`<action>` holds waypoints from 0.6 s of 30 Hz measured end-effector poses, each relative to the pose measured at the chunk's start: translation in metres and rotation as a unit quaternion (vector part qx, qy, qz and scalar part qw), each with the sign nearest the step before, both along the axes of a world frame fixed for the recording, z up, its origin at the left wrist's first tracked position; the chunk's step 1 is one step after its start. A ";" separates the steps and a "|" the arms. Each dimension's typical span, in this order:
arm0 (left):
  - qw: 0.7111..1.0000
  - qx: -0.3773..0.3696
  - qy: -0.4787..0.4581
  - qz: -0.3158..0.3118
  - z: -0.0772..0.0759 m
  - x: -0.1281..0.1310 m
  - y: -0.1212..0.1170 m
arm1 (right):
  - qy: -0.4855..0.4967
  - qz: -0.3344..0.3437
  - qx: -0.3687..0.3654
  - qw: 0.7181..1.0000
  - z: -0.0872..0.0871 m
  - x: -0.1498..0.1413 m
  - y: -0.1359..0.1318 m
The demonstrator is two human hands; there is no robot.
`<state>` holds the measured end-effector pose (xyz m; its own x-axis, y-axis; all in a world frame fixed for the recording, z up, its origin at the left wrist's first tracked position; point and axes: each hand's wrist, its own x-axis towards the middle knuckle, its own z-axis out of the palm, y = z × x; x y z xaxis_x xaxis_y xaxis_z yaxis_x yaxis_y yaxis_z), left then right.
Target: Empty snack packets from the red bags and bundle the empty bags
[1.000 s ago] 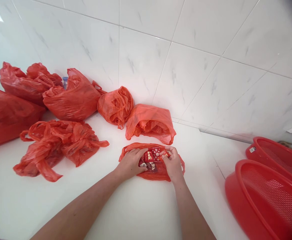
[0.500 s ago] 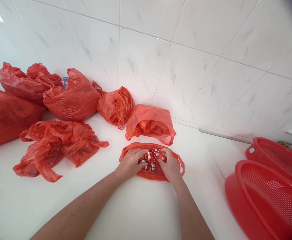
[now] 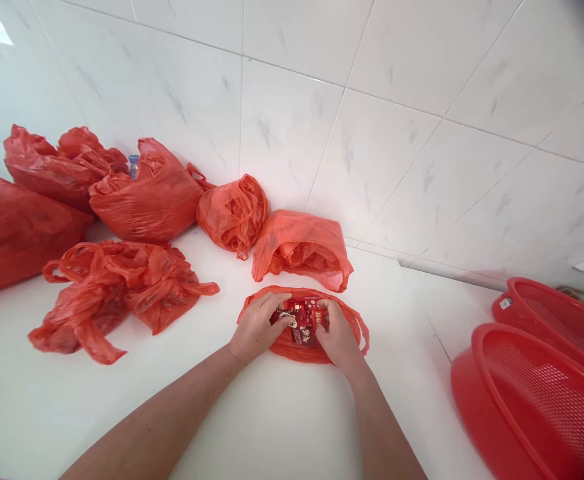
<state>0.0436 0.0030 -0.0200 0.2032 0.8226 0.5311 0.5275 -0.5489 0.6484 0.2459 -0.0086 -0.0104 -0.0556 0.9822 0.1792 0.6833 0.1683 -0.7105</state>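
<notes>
An opened red plastic bag (image 3: 302,357) lies on the white table, with several small printed packets inside. My left hand (image 3: 259,328) reaches over its left side, thumb and fingers around the edge of a dark brown packet (image 3: 289,312). At the right side, my right hand (image 3: 339,337) pinches a small red packet (image 3: 318,317) between thumb and fingers. Another brown packet (image 3: 303,337) with white lettering lies just below, between the hands. My palms and the bag's folds hide part of the contents.
Right behind stands another open red bag (image 3: 302,227) with crumpled plastic in it. A knotted red bag (image 3: 233,213) and a fuller red bag (image 3: 147,203) line the tiled wall. Crumpled red bags (image 3: 122,280) lie on the left. Red mesh baskets (image 3: 492,373) stand at the right.
The packets have shifted inside the bag, and more of the brown ones shows. My left fingers have spread wider from the thumb. My right hand has moved slightly down on its red packet.
</notes>
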 end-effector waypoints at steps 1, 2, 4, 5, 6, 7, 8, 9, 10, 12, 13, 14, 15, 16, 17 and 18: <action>1.000 0.002 -0.002 0.001 0.000 0.000 0.000 | 0.001 0.000 0.000 1.000 -0.001 0.000 0.001; 1.000 0.002 -0.003 0.002 0.000 0.000 0.000 | 0.003 0.000 -0.003 1.000 -0.002 0.000 0.001; 1.000 -0.002 -0.003 0.005 0.000 0.000 0.000 | 0.010 0.001 -0.014 1.000 -0.003 0.000 0.001; 1.000 -0.005 -0.002 0.007 0.001 0.000 0.000 | 0.013 0.000 -0.019 1.000 -0.004 0.000 0.001; 1.000 -0.007 -0.002 0.009 0.001 0.000 0.000 | 0.017 -0.002 -0.024 1.000 -0.004 0.000 0.001; 1.000 -0.008 -0.003 0.010 0.002 0.000 0.000 | 0.020 -0.004 -0.026 0.999 -0.003 -0.001 0.001; 1.000 -0.008 -0.004 0.010 0.002 -0.001 0.000 | 0.022 -0.006 -0.026 0.999 -0.003 -0.001 0.000; 1.000 -0.008 -0.006 0.010 0.002 -0.001 0.000 | 0.022 -0.009 -0.024 0.999 -0.002 -0.002 0.000; 1.000 -0.007 -0.009 0.010 0.002 -0.001 0.000 | 0.021 -0.012 -0.022 0.999 -0.001 -0.002 0.000; 1.000 -0.009 -0.011 0.010 0.002 -0.001 0.000 | 0.013 -0.023 -0.021 0.999 0.000 -0.002 0.000; 1.000 -0.009 -0.012 0.010 0.002 -0.001 0.000 | 0.005 -0.030 -0.022 0.999 0.001 -0.002 0.000; 1.000 -0.009 -0.013 0.011 0.002 -0.001 0.001 | -0.006 -0.039 -0.023 0.999 0.002 -0.002 0.000; 1.000 -0.009 -0.014 0.010 0.002 -0.001 0.001 | -0.020 -0.052 -0.021 0.998 0.003 -0.001 0.000; 1.000 -0.009 -0.015 0.010 0.002 -0.001 0.001 | -0.035 -0.068 -0.014 0.997 0.004 0.000 0.000; 1.000 -0.008 -0.015 0.010 0.002 -0.001 0.001 | -0.046 -0.086 -0.002 0.995 0.005 0.000 0.000; 1.000 -0.008 -0.015 0.010 0.002 -0.001 0.001 | -0.050 -0.105 0.011 0.993 0.007 0.001 0.000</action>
